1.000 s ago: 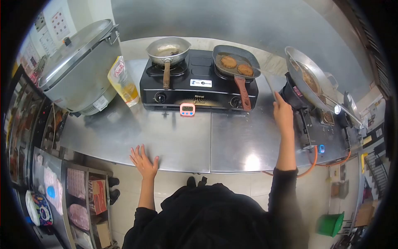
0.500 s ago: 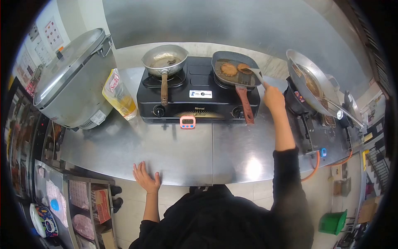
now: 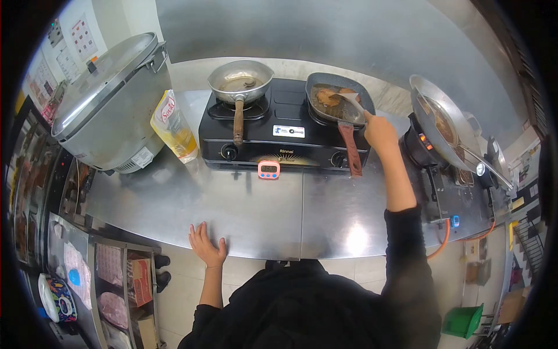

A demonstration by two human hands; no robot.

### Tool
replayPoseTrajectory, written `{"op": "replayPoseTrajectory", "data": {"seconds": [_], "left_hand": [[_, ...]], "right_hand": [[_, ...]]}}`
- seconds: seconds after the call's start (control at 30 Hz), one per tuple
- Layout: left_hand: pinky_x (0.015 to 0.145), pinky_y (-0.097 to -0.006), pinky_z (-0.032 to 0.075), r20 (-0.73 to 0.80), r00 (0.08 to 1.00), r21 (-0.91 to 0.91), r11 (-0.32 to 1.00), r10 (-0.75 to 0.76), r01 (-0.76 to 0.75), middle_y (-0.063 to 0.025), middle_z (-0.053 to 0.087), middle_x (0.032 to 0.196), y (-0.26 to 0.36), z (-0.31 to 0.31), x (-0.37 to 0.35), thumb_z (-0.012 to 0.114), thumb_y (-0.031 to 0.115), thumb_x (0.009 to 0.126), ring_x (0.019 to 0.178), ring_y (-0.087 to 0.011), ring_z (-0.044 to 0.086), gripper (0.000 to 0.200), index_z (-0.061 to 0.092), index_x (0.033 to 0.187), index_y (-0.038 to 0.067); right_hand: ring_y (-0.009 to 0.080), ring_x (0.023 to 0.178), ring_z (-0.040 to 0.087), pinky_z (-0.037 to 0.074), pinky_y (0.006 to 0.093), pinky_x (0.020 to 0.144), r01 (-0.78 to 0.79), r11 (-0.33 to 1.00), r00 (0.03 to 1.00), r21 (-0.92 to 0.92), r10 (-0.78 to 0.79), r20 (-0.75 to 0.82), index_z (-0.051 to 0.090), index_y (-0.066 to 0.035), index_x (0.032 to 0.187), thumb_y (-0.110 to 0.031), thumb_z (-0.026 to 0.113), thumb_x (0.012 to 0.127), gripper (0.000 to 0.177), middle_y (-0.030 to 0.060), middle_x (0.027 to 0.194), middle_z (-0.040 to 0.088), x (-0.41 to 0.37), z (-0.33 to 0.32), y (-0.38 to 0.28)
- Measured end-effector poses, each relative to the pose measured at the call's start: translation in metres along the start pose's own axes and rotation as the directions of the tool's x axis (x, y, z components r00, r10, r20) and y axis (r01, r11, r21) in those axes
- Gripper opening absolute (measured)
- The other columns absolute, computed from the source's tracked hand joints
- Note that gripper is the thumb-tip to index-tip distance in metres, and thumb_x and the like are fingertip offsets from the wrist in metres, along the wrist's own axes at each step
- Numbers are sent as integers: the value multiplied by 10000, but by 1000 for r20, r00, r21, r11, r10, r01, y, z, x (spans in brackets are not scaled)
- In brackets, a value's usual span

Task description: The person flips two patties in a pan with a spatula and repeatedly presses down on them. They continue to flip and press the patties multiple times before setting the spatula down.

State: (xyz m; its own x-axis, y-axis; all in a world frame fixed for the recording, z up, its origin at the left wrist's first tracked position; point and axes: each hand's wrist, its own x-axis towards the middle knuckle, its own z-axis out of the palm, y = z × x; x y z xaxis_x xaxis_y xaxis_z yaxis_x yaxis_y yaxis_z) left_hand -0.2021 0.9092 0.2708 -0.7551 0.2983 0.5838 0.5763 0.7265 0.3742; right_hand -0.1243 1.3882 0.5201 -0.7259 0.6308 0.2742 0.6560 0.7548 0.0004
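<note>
R arm stretched fwd, R grip (image 3: pixel 379 129) closed, L grip (image 3: pixel 206 245) flat, palm down, fingers spread

Steel counter (image 3: pixel 256 209), steel backsplash (image 3: pixel 325 29), tiled floor (image 3: pixel 174 291)

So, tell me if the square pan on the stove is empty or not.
Not empty: browned patties lie in the square pan, and the right hand holds a spatula into it.

Commercial kitchen: steel counter (image 3: pixel 250 203), gas stove (image 3: pixel 285 125), big rice cooker (image 3: pixel 107 110), wok (image 3: pixel 444 125).
</note>
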Motion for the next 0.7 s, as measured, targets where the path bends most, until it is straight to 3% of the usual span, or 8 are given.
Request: {"op": "replayPoseTrajectory", "data": {"seconds": [0.23, 0.33, 0.43, 0.7], "left_hand": [[1030, -535, 211, -10, 1000, -10, 1000, -2, 2, -168, 487, 1203, 0, 0, 1, 480, 468, 794, 1262, -404, 320, 647, 447, 1250, 11], [1031, -534, 210, -13, 1000, -20, 1000, 3, -3, -168, 489, 1199, -1, 0, 0, 488, 447, 787, 1261, -403, 323, 638, 447, 1250, 11], [1019, -532, 228, -10, 1000, -8, 1000, -2, 2, -175, 497, 1182, 3, -3, 1, 469, 422, 789, 1243, -410, 340, 615, 456, 1242, 6], [1023, -530, 226, -9, 1000, -33, 999, -14, 13, -169, 501, 1179, 1, -2, 0, 516, 379, 741, 1248, -403, 342, 617, 463, 1233, 9]], "right_hand": [[379, 846, 629, 499, 461, 745, 45, 999, 998, 9, -45, -41, 584, -75, 1092, -78, 477, 801, 311, 227, 883, 638, 19, -1, -19], [396, 847, 614, 488, 480, 742, 36, 999, 999, 12, -36, -38, 572, -143, 1156, -83, 471, 787, 387, 240, 864, 628, 34, 24, -13], [377, 858, 628, 500, 457, 758, 20, 999, 999, 36, -18, -35, 603, -69, 1055, -82, 504, 785, 287, 222, 906, 638, 45, 18, -23], [381, 868, 622, 496, 461, 767, 122, 992, 992, 29, -122, 2, 613, -56, 993, -79, 532, 750, 256, 219, 918, 636, 46, 14, -12]]}}
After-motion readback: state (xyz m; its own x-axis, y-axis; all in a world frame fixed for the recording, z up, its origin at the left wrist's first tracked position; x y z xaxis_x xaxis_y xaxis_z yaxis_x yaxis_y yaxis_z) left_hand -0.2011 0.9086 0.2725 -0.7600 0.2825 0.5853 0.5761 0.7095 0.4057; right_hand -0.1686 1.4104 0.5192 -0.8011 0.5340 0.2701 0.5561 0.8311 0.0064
